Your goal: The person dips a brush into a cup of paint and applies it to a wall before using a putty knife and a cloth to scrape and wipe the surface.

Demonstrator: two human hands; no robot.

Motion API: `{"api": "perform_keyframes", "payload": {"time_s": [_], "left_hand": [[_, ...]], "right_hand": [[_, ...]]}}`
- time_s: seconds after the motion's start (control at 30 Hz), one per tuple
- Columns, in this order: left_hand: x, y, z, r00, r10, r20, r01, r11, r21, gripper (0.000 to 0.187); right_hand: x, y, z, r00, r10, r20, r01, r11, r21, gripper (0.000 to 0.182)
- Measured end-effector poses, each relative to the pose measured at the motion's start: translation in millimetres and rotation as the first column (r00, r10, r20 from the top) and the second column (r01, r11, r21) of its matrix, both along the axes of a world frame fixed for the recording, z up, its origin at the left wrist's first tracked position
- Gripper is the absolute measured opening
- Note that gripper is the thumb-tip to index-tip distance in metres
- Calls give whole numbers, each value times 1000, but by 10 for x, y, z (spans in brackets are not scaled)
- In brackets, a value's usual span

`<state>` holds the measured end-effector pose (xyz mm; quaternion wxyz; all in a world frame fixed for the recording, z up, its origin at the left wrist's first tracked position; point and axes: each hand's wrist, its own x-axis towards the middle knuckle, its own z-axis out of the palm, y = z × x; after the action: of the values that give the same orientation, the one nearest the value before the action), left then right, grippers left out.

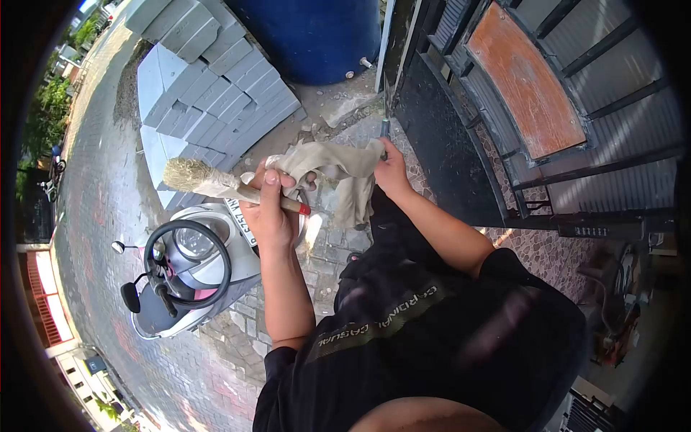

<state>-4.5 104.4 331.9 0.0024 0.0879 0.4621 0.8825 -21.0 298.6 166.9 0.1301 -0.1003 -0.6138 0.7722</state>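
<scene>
The brush [186,175] and the cloth [320,156] are clamped in the left hand [269,212]; a dark handle [385,129] is clamped in the right hand [391,170].

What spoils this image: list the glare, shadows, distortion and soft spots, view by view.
Head view, the only one: strong fisheye curving and black edges; washed-out brightness at the upper left; sunlight and shadow patches across the paving; light streaks on the gate; the black shirt dark, with a hazy pinkish patch; the brush and cloth reasonably clear; distant street details too small to judge.
</scene>
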Motion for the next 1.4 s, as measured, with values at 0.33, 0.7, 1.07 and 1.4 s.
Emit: {"api": "perform_keyframes", "payload": {"time_s": [0.33, 0.7, 1.07, 1.4], "left_hand": [[-1970, 688, -1072, 990, -81, -117, -16, 754, -656, 38], [-3526, 1526, -801, 971, -217, 97, 233, 790, -567, 54], [-4953, 2188, -710, 982, -155, -105, 101, 912, -397, 47], [-6111, 2910, -477, 805, -579, -127, 536, 803, -261, 48]], "right_hand": [[-1695, 302, 707, 951, 202, -234, -206, 979, 9, 1], [-2989, 956, 1339, 929, 226, -294, -206, 974, 98, 9], [-3592, 1810, 2409, 997, 77, 17, -70, 763, 642, 49], [-4119, 1961, 3595, 834, -552, 10, 292, 456, 841, 52]]}}
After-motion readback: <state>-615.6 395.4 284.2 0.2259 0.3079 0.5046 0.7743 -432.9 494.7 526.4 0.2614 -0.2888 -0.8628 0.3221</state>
